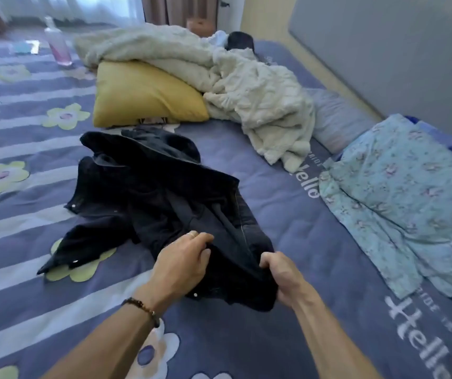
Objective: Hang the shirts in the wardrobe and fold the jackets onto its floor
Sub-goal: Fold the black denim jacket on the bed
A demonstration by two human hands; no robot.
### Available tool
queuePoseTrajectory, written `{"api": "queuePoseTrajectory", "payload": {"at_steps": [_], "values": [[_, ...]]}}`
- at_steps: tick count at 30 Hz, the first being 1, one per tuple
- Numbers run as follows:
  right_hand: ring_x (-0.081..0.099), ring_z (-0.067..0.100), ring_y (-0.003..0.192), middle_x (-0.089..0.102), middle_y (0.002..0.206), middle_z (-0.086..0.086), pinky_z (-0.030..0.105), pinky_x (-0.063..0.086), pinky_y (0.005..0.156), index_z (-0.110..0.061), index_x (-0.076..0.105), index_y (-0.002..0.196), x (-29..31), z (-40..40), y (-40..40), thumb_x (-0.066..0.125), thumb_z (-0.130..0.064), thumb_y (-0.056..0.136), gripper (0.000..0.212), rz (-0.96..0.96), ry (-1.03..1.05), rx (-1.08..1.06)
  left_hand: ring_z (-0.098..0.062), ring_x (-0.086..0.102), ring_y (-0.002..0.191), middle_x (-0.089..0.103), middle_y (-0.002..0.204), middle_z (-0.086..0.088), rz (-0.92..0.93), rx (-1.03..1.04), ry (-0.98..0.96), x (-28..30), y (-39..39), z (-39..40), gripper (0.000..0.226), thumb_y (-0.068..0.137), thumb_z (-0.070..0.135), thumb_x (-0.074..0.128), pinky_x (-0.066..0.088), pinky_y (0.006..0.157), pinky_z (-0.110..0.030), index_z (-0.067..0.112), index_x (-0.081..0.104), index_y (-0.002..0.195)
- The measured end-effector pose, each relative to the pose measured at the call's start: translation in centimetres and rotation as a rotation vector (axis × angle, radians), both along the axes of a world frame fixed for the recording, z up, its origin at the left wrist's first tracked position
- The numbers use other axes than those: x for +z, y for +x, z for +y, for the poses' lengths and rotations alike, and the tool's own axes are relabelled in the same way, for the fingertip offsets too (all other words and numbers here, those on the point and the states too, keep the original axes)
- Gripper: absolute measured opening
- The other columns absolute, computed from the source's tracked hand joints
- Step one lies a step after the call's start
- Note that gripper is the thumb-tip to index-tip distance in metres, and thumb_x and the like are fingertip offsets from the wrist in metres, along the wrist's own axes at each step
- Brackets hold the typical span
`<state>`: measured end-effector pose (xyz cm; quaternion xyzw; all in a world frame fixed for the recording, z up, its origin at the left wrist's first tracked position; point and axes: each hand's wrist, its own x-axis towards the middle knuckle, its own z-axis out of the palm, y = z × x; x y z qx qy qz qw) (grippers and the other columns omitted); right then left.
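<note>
The dark jacket (153, 203) lay crumpled on the bed (287, 214), its long axis running from the hands toward eleven o'clock. Both hands gripped its near hem: the left hand (183, 265) pinched the cloth with curled fingers, and the right hand (279, 274) was clenched round a bunched fold at the hem's four o'clock corner. Both sat equally near, so the garment trailed away from them. The bedcover read "Hello" (311, 184) twice along its right side.

I see bare bed (287, 214) right of the jacket (151, 192); yellow pillow (142, 97) and blanket (246, 99) block its far edge.
</note>
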<state>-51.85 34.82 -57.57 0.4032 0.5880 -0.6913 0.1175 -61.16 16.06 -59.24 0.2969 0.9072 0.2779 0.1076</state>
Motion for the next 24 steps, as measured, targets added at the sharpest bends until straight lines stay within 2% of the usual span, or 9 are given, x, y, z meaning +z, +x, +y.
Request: {"api": "queuePoseTrajectory", "payload": {"at_steps": [3,6,8,11,13,14,17,22,24], "values": [[0.023,0.015,0.053,0.026,0.058,-0.001,0.034,0.015,0.053,-0.024,0.026,0.053,6.3,0.0,4.2,0.047,-0.015,0.056,0.023,-0.001,0.21,0.225,-0.027,0.048,0.123,0.047,0.135,-0.003,0.168,-0.153,0.027,4.4,2.7,1.5,0.064,0.087,0.019,0.062,0.05,0.092,-0.046,0.027,0.041,0.147],[0.034,0.011,0.049,0.04,0.056,-0.006,0.027,0.027,0.05,-0.02,0.037,0.062,12.6,0.4,8.5,0.052,-0.019,0.065,0.016,-0.094,0.394,0.353,-0.03,0.002,0.151,0.004,0.164,-0.007,0.162,-0.458,-0.141,9.1,5.6,3.8,0.092,0.086,0.011,0.059,0.017,0.121,-0.047,0.043,0.006,0.154],[0.035,0.012,0.049,0.04,0.053,-0.007,0.025,0.027,0.048,-0.021,0.039,0.06,16.2,0.8,10.7,0.054,-0.012,0.075,0.022,-0.115,0.446,0.428,-0.024,-0.014,0.15,-0.01,0.164,0.001,0.122,-0.649,-0.215,11.3,7.6,6.1,0.094,0.081,0.004,0.054,0.002,0.121,-0.047,0.042,0.01,0.154],[0.041,0.011,0.047,0.045,0.052,-0.007,0.02,0.031,0.045,-0.017,0.046,0.061,20.9,1.3,14.6,0.062,-0.014,0.075,0.021,-0.074,0.486,0.468,-0.026,0.026,0.146,0.043,0.149,-0.001,0.002,-0.796,-0.114,14.5,10.7,8.4,0.062,0.077,0.008,0.059,0.027,0.113,-0.049,0.027,0.052,0.136],[0.056,0.009,0.058,0.06,0.064,-0.003,0.016,0.042,0.054,-0.012,0.063,0.074,22.6,2.1,18.2,0.072,-0.011,0.08,0.011,0.06,0.524,0.365,-0.028,0.061,0.105,0.066,0.096,0.002,0.01,-0.72,0.056,16.9,12.6,8.6,0.025,0.077,0.014,0.062,0.049,0.082,-0.04,0.021,0.065,0.1],[0.061,0.009,0.066,0.066,0.072,0.0,0.017,0.046,0.061,-0.011,0.068,0.083,23.2,2.6,19.8,0.074,-0.009,0.082,0.007,0.129,0.543,0.292,-0.028,0.063,0.086,0.062,0.076,0.006,0.059,-0.658,0.094,18.0,13.1,8.8,0.008,0.077,0.017,0.064,0.046,0.066,-0.036,0.02,0.062,0.084],[0.062,0.014,0.074,0.067,0.076,0.002,0.027,0.046,0.069,-0.008,0.069,0.086,24.1,3.4,23.4,0.071,-0.008,0.088,0.003,0.206,0.638,0.131,-0.024,0.053,0.064,0.047,0.058,0.007,0.218,-0.619,0.122,21.8,14.8,9.4,0.028,0.077,0.02,0.066,0.032,0.051,-0.032,0.022,0.042,0.062],[0.065,0.015,0.079,0.071,0.084,0.006,0.027,0.049,0.07,-0.01,0.069,0.087,27.5,2.8,24.8,0.071,-0.02,0.09,0.011,0.274,0.654,-0.095,-0.027,0.053,0.055,0.05,0.054,0.006,0.425,-0.481,0.324,28.5,15.7,9.8,0.03,0.07,0.028,0.07,0.034,0.049,-0.031,0.02,0.042,0.064],[0.062,0.016,0.086,0.067,0.098,0.006,0.03,0.046,0.076,-0.013,0.068,0.1,29.6,3.2,24.0,0.071,-0.027,0.089,0.019,0.193,0.862,-0.158,-0.026,0.05,0.052,0.053,0.054,0.002,0.45,-0.399,0.428,31.2,15.1,9.7,0.025,0.069,0.025,0.07,0.034,0.048,-0.031,0.018,0.047,0.065]]}}
